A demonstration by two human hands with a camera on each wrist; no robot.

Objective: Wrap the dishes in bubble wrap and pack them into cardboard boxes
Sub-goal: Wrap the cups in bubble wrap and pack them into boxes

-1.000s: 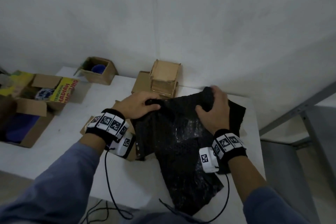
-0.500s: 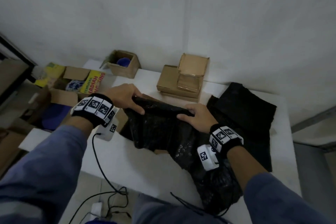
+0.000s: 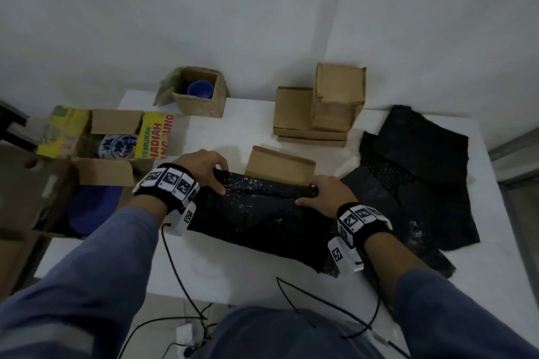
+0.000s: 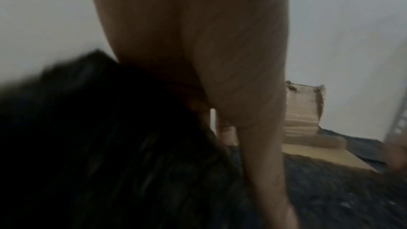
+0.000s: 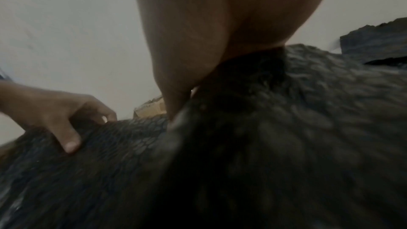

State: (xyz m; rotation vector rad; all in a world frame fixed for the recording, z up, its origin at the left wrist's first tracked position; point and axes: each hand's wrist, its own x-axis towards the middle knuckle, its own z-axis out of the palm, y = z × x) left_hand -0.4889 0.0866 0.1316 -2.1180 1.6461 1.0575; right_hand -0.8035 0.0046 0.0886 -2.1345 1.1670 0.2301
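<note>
A black bubble wrap sheet (image 3: 256, 213) lies spread on the white table (image 3: 233, 274), its far edge folded into a roll. My left hand (image 3: 204, 167) grips the roll's left end, thumb on the near side and fingers curled over the far side. My right hand (image 3: 323, 194) pinches the roll's right end. In the right wrist view the left hand (image 5: 57, 116) holds the bubble wrap (image 5: 242, 154), thumb pressed on top. An open brown box flap (image 3: 280, 165) stands just behind the roll. No dish shows on the sheet; anything under it is hidden.
More black bubble wrap sheets (image 3: 417, 160) are piled at the right. Stacked small cardboard boxes (image 3: 323, 108) stand at the back. A small box with a blue bowl (image 3: 201, 89) sits back left. Left boxes hold a blue-and-white patterned dish (image 3: 116, 146) and a blue dish (image 3: 93, 207).
Both hands pulled one black sheet leftward off the pile at the right and laid it in front of me. The hands moved apart along its far edge, which now lies rolled.
</note>
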